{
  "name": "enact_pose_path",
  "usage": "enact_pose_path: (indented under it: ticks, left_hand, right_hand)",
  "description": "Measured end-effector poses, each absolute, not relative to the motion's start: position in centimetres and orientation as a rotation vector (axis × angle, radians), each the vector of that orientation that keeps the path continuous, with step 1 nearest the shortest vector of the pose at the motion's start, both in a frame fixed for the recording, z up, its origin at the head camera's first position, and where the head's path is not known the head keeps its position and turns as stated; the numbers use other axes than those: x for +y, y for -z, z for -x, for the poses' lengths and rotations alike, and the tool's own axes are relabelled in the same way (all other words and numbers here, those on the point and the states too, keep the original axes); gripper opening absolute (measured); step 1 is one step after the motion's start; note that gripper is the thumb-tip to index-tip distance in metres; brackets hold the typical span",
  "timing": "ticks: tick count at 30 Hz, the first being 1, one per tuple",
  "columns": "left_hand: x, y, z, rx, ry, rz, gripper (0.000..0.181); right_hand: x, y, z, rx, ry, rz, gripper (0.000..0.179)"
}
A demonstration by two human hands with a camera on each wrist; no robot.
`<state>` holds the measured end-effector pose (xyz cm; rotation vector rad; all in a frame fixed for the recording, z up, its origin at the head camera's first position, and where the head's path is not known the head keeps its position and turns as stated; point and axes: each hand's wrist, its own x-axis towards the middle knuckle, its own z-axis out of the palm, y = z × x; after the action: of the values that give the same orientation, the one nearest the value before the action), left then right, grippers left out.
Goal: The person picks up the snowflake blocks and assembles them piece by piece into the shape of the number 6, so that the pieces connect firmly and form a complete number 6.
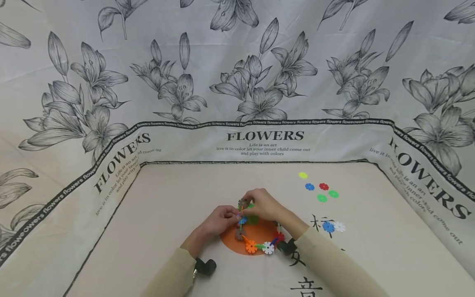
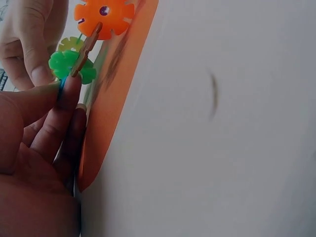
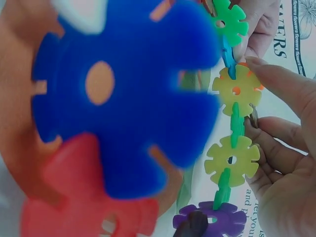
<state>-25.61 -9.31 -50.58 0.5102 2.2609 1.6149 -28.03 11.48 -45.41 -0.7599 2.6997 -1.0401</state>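
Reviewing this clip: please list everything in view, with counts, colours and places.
Linked disc chain: 1, multicoloured, between and below the hands; total discs not countable
Yellow loose disc: 1, yellow, far right of the chain
Blue loose discs: 2, blue, one in the far group, one nearer
Red loose disc: 1, red, far group
Green loose discs: 2, green, far group
White loose disc: 1, white, beside the nearer blue one
Orange patch: 1, orange, under the chain
Characters: at least 3, black, on the tabletop
Floral cloth: white and grey, behind and at both sides
Wrist devices: 2, black, one per wrist
Sleeves: 2, beige, forearms
Left hand, right hand: 1 each, bare, holding the chain
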Motion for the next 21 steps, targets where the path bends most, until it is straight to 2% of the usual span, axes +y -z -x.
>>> enact_pose_path:
  ticks: [11,21]
  left_hand:
    - [-9.3,50.68,25.49,2.266,-1.591,-0.487,0.016]
    - [-9.27,50.65,25.64,2.255,-1.608,-0.47,0.016]
  right_hand:
    - [11.41,45.49,28.19,2.687,1.049,0.686,0.032]
    - [11.84,45.71,28.64,2.689,1.036,0.729,0.047]
